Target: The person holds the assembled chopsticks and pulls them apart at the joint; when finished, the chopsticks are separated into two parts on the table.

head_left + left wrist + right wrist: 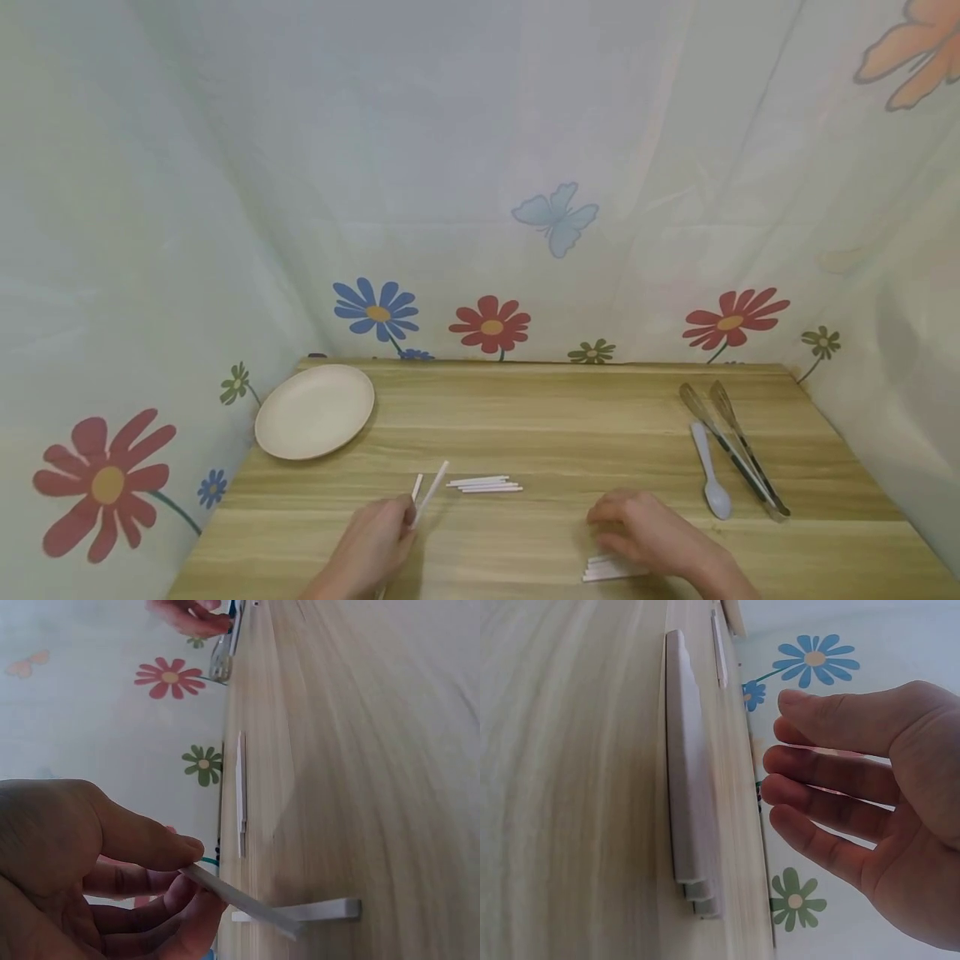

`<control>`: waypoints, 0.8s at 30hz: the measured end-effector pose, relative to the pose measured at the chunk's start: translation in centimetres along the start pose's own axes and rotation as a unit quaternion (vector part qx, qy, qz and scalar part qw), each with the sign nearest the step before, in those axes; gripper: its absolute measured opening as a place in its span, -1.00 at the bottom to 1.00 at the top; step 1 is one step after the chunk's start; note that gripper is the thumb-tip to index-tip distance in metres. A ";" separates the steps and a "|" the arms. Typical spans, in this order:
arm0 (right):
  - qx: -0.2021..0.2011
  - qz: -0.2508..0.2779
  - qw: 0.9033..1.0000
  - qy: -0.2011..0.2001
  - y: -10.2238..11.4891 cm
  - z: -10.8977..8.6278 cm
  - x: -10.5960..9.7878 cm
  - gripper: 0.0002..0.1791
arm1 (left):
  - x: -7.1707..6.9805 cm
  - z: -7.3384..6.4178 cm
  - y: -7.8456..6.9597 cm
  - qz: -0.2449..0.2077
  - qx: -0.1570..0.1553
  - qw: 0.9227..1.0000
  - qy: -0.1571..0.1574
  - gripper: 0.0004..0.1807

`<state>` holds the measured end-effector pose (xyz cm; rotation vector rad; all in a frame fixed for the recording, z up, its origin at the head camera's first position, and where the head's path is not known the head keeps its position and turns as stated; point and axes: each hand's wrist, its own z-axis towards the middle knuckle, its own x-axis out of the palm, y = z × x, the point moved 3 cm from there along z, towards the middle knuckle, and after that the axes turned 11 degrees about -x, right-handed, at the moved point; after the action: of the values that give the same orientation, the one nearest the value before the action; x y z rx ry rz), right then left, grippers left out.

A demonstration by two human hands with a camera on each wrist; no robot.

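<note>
My left hand (375,533) pinches a thin white stick (255,909) between thumb and fingertips, its free end tilted up in the head view. Just beyond, another white stick (334,908) lies on the table, partly hidden by the hand in the head view. A small group of white sticks (486,485) lies side by side to the right of that hand. Over a second row of white sticks (682,772) hovers my right hand (645,529), fingers loosely bent and nothing in them. Its palm and apart-standing thumb show in the right wrist view.
On the wood-grain table (555,425), a cream plate (315,412) stands at the back left. Metal tongs (738,450) and a pale grey spoon (708,475) lie at the right. A flower-printed curtain (450,167) surrounds the table's back and sides.
</note>
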<state>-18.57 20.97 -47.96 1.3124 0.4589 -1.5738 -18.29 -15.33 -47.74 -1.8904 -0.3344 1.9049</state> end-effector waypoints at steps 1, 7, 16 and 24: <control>0.000 -0.004 1.000 -0.003 0.0 0.1 0.0 -0.80 | 0.0 0.1 -0.2 0.005 0.001 1.000 -0.004 -0.85; 0.006 -0.012 0.999 -0.035 0.2 0.7 -0.3 -0.79 | -0.1 0.6 -1.1 0.020 -0.005 1.000 -0.002 -0.85; 0.021 -0.007 0.999 -0.047 0.5 1.2 -0.4 -0.78 | 0.4 1.1 -2.1 0.020 0.016 1.000 -0.008 -0.87; 0.008 -0.049 0.995 -0.086 0.4 2.3 -0.9 -0.71 | 0.6 1.8 -3.3 0.028 0.039 0.999 -0.010 -0.88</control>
<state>-19.53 19.42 -46.28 1.1695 0.4098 -1.7587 -19.66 -11.90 -46.72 -1.8497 -0.2125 1.9454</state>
